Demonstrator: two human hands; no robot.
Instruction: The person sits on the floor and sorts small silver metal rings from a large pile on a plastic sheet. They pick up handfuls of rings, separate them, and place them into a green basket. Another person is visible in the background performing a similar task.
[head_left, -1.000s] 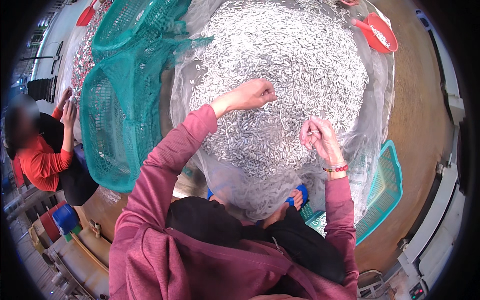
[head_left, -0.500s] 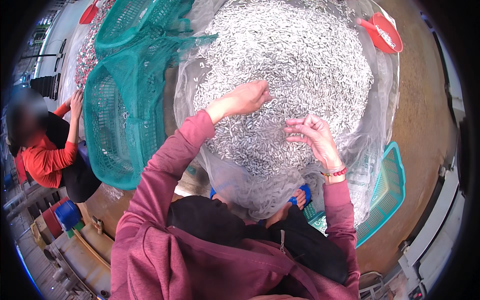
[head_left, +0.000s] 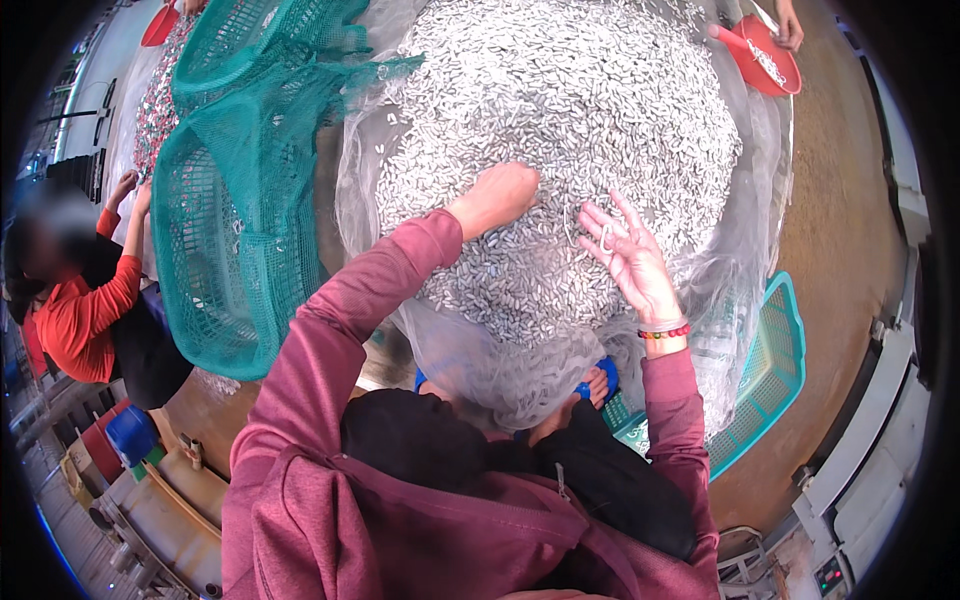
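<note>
A broad heap of small, silvery-white elongated pieces [head_left: 590,90] lies on a sheer pale mesh cloth [head_left: 500,375]. My left hand [head_left: 500,195] is closed, knuckles up, over the heap's middle; its fingertips are hidden, and what they pinch cannot be made out. To its right, my right hand [head_left: 632,262] is raised above the pieces with the palm partly turned up and some fingers stretched out. A small white looped piece [head_left: 604,237] shows at its fingers and seems held there. The right wrist wears a beaded bracelet.
Teal baskets [head_left: 200,200] draped with green netting [head_left: 275,170] stand left of the heap. A red scoop [head_left: 765,60] lies top right, beside another person's hand [head_left: 788,25]. Another teal basket [head_left: 765,370] sits lower right. A seated person in orange-red [head_left: 85,310] works far left.
My left hand has shifted slightly and turned knuckles up over the heap. My right hand has rolled palm up, fingers spreading. Another person's hand has appeared by the red scoop.
</note>
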